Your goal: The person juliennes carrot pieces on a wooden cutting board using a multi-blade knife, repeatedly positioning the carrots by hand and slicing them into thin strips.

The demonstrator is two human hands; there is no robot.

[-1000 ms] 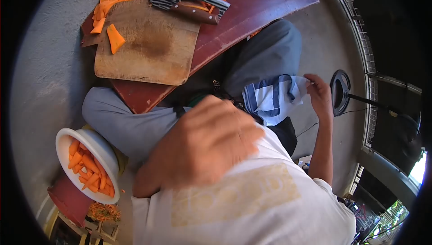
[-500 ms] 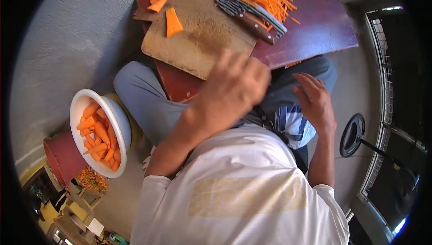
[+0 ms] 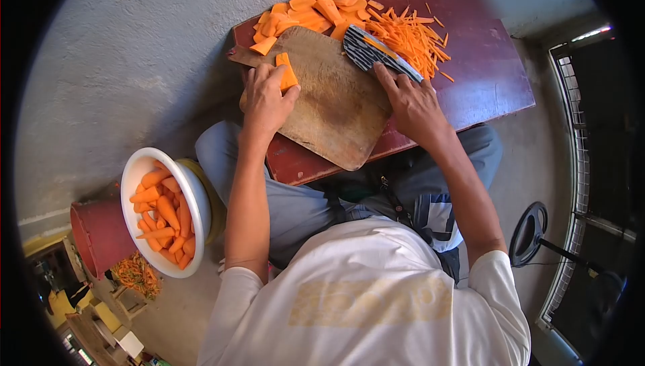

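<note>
On the wooden cutting board (image 3: 329,107), my left hand (image 3: 264,102) holds a flat piece of carrot (image 3: 287,72) at its edge, thumb on one side and fingers on the other. My right hand (image 3: 413,105) is over the handle of a knife (image 3: 377,51) with a dark striped blade, and its fingers are closed around the handle, which they hide. The blade lies by the board's far right edge, against a heap of carrot shreds (image 3: 410,38). A pile of carrot slices (image 3: 316,13) lies behind the board.
The red table (image 3: 480,63) carries the board, against a grey wall (image 3: 148,50). Left of my legs stands a white basin (image 3: 195,198) of peeled carrots (image 3: 168,211), beside a red bucket (image 3: 97,235). Peelings (image 3: 136,275) lie on the floor. A round-ended black stand (image 3: 529,233) is at right.
Both hands have moved forward from over my lap. My left hand has taken hold of the carrot piece on the board, and my right hand has closed on the knife handle.
</note>
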